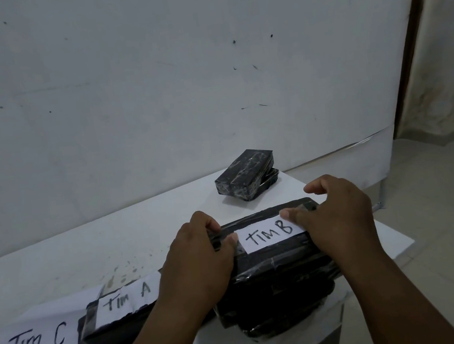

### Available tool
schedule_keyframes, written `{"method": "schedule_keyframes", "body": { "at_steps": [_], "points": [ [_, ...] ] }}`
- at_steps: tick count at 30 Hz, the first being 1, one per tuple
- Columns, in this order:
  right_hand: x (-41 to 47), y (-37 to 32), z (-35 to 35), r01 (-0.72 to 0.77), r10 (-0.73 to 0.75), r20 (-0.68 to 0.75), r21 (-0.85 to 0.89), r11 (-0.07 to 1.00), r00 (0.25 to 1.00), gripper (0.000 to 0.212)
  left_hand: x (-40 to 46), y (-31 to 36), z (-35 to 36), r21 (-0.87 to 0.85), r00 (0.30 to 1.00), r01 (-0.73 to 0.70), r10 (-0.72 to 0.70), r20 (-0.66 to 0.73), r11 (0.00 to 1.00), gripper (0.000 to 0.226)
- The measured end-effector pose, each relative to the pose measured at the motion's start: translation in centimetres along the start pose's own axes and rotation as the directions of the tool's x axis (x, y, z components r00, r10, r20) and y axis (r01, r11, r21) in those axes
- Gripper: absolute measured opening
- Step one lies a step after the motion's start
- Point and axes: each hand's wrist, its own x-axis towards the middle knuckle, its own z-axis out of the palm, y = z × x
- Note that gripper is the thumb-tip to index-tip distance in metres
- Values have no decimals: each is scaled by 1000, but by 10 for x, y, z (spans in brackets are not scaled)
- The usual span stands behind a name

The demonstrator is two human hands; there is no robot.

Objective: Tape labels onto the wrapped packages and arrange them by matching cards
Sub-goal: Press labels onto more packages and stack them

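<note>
A: Anything likely to go wrong here?

B: I'd watch the "Tim B" label (270, 235). The left hand (199, 257) has its fingers curled over the label's left end, thumb pressed beside it; the right hand (338, 215) has its thumb on the right end, fingers curled above. If a thumb lifts early or the tape wrinkles, the paper could skew or peel, I reckon. That package (273, 269) also overhangs the table's (72, 255) near edge, so a hard press might tip it.

A: And the count, left to right?

B: One loose "Tim C" card (34, 341) at the near left edge. Then three wrapped packages: the "Tim A" one (109, 343) beside it, the "Tim B" one under both hands, and an unlabelled one (245, 179) near the far right corner. Two labels fixed or being fixed.
</note>
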Motion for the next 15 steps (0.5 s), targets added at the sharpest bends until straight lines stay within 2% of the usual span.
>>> {"method": "schedule_keyframes", "body": {
  "at_steps": [5,7,10,11,13,15],
  "points": [
    [3,7,1,45,-45,-22,8,999,999,35,-1,-3,2,21,1000,-7,7,-3,1000,20],
    [5,9,2,76,-77,-48,-22,997,996,26,-1,-4,4,42,999,-28,30,-44,999,18],
    [2,8,5,131,-134,-83,-42,990,987,17,-8,-5,4,35,970,-199,202,-137,979,25],
    [-2,8,5,170,-175,-103,-55,984,979,15,-11,-4,3,54,950,-280,285,-125,958,31],
    [-13,8,6,304,-315,-121,-103,947,941,17,-18,-1,2,91,904,-425,428,-8,900,45],
    [-27,10,8,436,-442,-20,-128,891,897,32,-23,0,5,121,852,-519,502,150,846,54]
  ]
}}
